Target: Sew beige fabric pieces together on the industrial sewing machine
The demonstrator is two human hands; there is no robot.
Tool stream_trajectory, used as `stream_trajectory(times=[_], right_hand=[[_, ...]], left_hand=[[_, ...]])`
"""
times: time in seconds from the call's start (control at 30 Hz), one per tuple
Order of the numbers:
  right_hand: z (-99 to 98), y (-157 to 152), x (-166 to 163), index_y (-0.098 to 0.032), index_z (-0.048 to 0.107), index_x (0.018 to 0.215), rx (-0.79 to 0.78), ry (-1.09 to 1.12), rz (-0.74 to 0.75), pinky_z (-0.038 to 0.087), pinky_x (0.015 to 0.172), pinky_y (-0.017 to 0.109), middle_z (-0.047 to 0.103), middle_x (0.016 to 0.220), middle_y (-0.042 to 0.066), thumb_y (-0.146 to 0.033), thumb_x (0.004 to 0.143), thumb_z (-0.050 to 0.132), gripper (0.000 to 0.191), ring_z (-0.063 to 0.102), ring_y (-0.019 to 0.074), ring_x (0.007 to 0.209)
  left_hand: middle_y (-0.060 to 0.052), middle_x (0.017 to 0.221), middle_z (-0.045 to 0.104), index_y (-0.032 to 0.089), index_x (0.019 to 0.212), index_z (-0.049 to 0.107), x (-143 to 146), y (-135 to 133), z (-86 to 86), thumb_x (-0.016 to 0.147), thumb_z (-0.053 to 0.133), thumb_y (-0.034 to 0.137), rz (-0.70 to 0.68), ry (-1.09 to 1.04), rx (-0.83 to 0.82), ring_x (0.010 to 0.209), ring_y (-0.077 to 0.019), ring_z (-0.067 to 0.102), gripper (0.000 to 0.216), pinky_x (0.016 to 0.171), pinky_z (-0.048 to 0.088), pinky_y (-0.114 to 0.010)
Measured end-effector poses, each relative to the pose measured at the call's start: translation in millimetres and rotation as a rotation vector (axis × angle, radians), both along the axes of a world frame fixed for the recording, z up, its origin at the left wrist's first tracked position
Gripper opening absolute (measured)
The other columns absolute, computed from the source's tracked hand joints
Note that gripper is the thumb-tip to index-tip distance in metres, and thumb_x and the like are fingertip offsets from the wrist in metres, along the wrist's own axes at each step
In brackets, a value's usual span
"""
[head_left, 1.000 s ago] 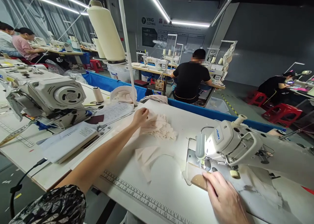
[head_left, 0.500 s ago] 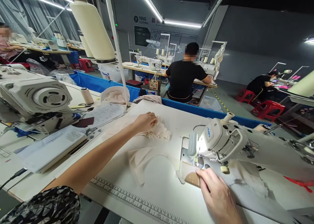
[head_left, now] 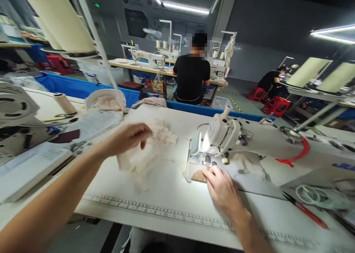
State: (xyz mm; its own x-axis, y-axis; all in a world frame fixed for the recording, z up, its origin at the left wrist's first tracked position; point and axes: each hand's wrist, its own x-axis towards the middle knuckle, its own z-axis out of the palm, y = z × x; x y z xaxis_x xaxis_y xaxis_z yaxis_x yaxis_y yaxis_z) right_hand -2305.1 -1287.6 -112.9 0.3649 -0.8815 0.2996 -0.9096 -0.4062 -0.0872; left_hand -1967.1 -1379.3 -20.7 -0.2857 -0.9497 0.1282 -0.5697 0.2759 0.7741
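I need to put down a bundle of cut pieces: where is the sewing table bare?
Bare table lies between the cream fabric piece in the left hand and the right hand, and behind the fabric stack up to the blue rim. Crowded: under the sewing machine, and far right by the scissors.
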Motion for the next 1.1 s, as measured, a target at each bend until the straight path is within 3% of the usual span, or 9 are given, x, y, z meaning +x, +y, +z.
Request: stream_trajectory(times=[0.1,0.17,0.23,0.3,0.37,0.53,0.67,0.83,1.1], right_hand=[[6.8,4.1,2.8,-0.022,0.064,0.118,0.014,0.047,-0.026,0.041,0.072,0.033,0.057,0.092,0.006,-0.011,0.095,0.045,0.033,0.049,0.019,0.077],[9.2,5.4,4.4,-0.022,0.064,0.118,0.015,0.066,-0.04,0.039,0.071,0.033,0.056,0.093,0.005,-0.009,0.092,0.048,0.033,0.046,0.0184,0.076],[10.0,5.9,6.5,-0.021,0.064,0.117,-0.002,0.081,-0.047,0.038,0.07,0.032,0.056,0.093,0.005,-0.009,0.09,0.05,0.033,0.045,0.0185,0.076],[9.7,5.7,9.5,-0.021,0.064,0.118,-0.029,0.093,-0.04,0.037,0.07,0.032,0.056,0.093,0.006,-0.009,0.09,0.051,0.033,0.044,0.0191,0.077],[9.2,5.1,13.1,-0.021,0.063,0.118,-0.046,0.107,-0.025,0.037,0.069,0.033,0.056,0.093,0.006,-0.008,0.091,0.05,0.033,0.044,0.0196,0.077],[7.9,2.9,17.4,-0.022,0.064,0.116,-0.031,0.111,-0.008,0.037,0.072,0.034,0.057,0.093,0.006,-0.009,0.092,0.046,0.032,0.045,0.0206,0.079],[7.0,2.2,14.3,-0.019,0.066,0.11,-0.009,0.076,0.009,0.037,0.074,0.033,0.056,0.092,0.006,-0.011,0.092,0.046,0.028,0.045,0.0205,0.08],[7.0,1.7,13.3,-0.018,0.062,0.123,-0.029,0.086,0.009,0.036,0.073,0.034,0.056,0.091,0.006,-0.011,0.092,0.046,0.036,0.044,0.0206,0.079],[10.4,3.2,10.0,-0.019,0.064,0.116,0.007,0.038,0.007,0.037,0.073,0.033,0.055,0.09,0.006,-0.008,0.089,0.046,0.035,0.044,0.0201,0.078]], left_hand=[[0.001,0.063,0.067,0.022,0.084,0.063,-27.3,21.8,-35.0,0.09,0.047,0.048,-0.262,-0.166,0.166,0.05,-0.0123,0.048,0.031,0.049,0.034,-0.022],[0.001,0.064,0.067,0.022,0.081,0.062,-36.1,18.2,-57.0,0.09,0.044,0.046,-0.297,-0.206,0.153,0.054,-0.0133,0.052,0.031,0.053,0.036,-0.023],[0.001,0.06,0.064,0.022,0.075,0.06,-36.1,5.3,-68.7,0.087,0.045,0.043,-0.228,-0.223,0.068,0.053,-0.0141,0.053,0.029,0.053,0.037,-0.024],[0.001,0.057,0.063,0.022,0.07,0.058,-34.4,-6.2,-67.8,0.083,0.047,0.04,-0.143,-0.228,-0.006,0.053,-0.015,0.055,0.025,0.054,0.037,-0.025],[0.001,0.059,0.066,0.022,0.069,0.059,-41.3,-8.3,-58.4,0.081,0.049,0.039,-0.145,-0.205,0.003,0.053,-0.0147,0.055,0.023,0.052,0.037,-0.024],[0.002,0.064,0.069,0.021,0.069,0.056,-109.1,9.4,-42.6,0.082,0.05,0.034,-0.384,-0.053,0.173,0.045,-0.0105,0.049,0.02,0.047,0.036,-0.023],[0.001,0.065,0.065,0.021,0.07,0.054,-153.5,-1.6,-62.3,0.078,0.055,0.033,-0.432,0.011,0.223,0.055,-0.0133,0.056,0.014,0.052,0.042,-0.024],[0.001,0.066,0.059,0.021,0.069,0.054,-158.7,-22.5,-93.2,0.076,0.054,0.034,-0.399,-0.021,0.16,0.063,-0.0147,0.057,0.015,0.055,0.044,-0.024],[0.001,0.068,0.064,0.021,0.069,0.057,-160.3,-22.9,-98.3,0.074,0.057,0.036,-0.35,-0.053,0.202,0.066,-0.0166,0.06,0.016,0.056,0.047,-0.025]])
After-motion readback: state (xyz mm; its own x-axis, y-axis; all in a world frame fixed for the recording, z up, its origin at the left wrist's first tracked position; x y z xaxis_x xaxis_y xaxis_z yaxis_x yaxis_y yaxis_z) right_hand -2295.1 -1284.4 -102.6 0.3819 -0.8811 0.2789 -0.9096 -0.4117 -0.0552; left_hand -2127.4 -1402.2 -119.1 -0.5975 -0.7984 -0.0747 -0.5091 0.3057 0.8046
